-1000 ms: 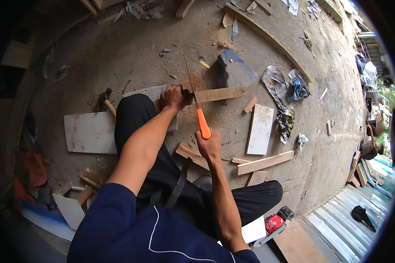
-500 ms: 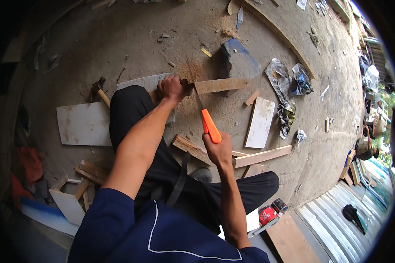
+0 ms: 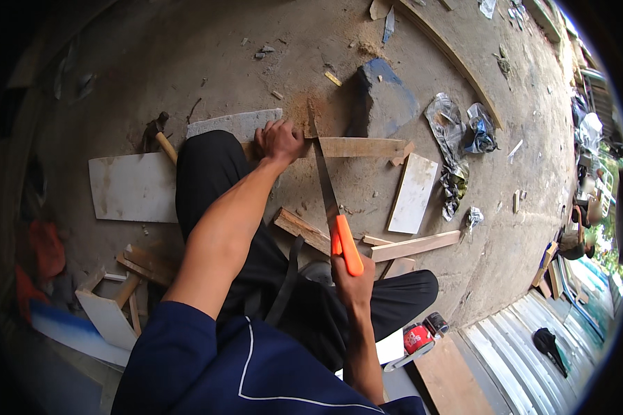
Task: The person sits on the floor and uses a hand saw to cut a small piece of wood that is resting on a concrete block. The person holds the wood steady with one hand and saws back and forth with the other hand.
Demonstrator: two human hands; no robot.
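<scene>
My left hand (image 3: 280,143) is closed over a narrow wooden board (image 3: 365,147), its fingers curled round the far edge near my raised knee. The board stretches to the right past the hand. My right hand (image 3: 354,277) grips a handsaw by its orange handle (image 3: 348,245). The saw's dark blade (image 3: 325,181) crosses the board just right of my left hand, its tip pointing away from me. A pale flat slab (image 3: 235,125) lies beside the left hand, partly hidden by my knee.
A stone-like block (image 3: 387,100) sits beyond the board. A hammer (image 3: 160,138) and a white panel (image 3: 133,187) lie at left. Wood offcuts (image 3: 415,245), a white piece (image 3: 413,194) and crumpled plastic (image 3: 450,142) are at right. A tape measure (image 3: 417,339) rests near my right forearm.
My right hand has pulled the saw back toward me, showing more blade. The board's right end has come nearer to me, off the block's front edge. My left hand has shifted slightly right.
</scene>
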